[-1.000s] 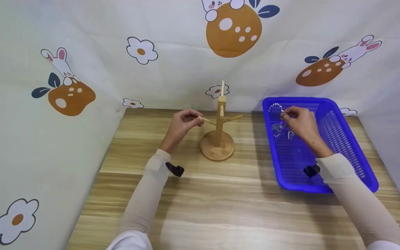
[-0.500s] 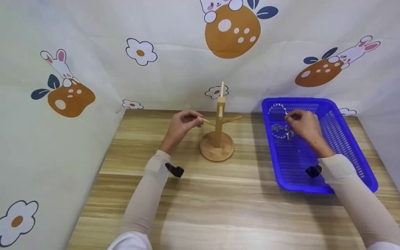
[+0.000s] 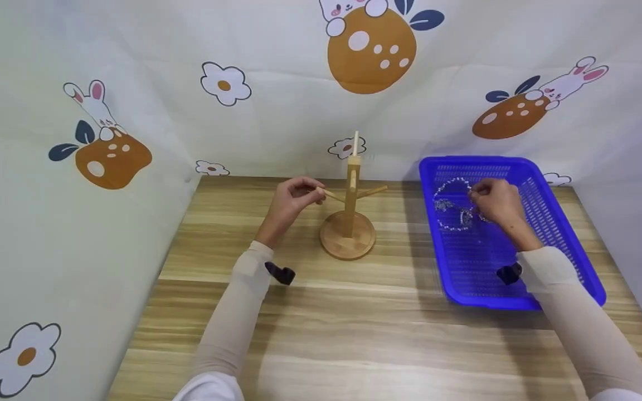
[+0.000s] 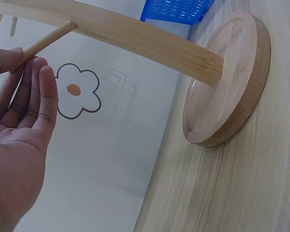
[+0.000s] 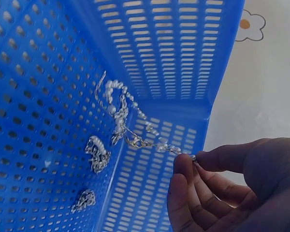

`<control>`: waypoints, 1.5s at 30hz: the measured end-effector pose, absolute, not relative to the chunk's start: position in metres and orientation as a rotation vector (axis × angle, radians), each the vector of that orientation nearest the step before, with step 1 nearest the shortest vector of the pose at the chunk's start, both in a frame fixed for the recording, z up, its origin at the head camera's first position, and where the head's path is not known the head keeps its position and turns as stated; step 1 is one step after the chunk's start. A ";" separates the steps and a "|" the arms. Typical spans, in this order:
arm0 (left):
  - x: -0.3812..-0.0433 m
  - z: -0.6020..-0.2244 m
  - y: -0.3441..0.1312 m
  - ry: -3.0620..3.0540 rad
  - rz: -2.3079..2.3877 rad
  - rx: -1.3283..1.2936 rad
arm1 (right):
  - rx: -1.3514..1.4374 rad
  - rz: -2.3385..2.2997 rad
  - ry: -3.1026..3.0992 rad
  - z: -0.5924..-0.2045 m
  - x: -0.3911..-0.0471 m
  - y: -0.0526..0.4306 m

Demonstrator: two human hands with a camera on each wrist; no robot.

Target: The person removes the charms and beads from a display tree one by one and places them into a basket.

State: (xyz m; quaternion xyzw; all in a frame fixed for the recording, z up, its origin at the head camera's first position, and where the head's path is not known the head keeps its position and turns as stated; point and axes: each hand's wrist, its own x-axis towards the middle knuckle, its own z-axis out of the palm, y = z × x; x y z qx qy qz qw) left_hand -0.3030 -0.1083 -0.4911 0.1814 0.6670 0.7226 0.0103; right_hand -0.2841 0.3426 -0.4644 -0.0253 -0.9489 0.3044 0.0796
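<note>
A wooden stand with side pegs (image 3: 350, 206) rises from a round base (image 3: 348, 245) on the table. My left hand (image 3: 290, 209) pinches the tip of its left peg (image 4: 48, 42) between thumb and index finger, the other fingers extended. Over the blue basket (image 3: 439, 262), my right hand (image 3: 502, 207) pinches one end of a beaded bracelet (image 5: 140, 115) with silvery white beads. Its far part trails down into the basket, tangled with a silver chain (image 5: 120, 121). Thumb and forefinger cover the gripped end.
Two small heaps of silver chain jewellery, one heap (image 5: 97, 154) and a smaller heap (image 5: 84, 200), lie on the basket floor. A patterned cloth (image 3: 276, 122) hangs behind and beside the wooden table (image 3: 354, 323).
My right hand has moved right and slightly nearer within the basket, drawing the bracelet along; its loop shifted the same way. My left hand stays on the peg.
</note>
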 end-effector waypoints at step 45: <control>-0.301 -0.490 -0.110 2.112 2.223 0.580 | -0.193 0.582 -3.026 -0.484 -0.298 0.390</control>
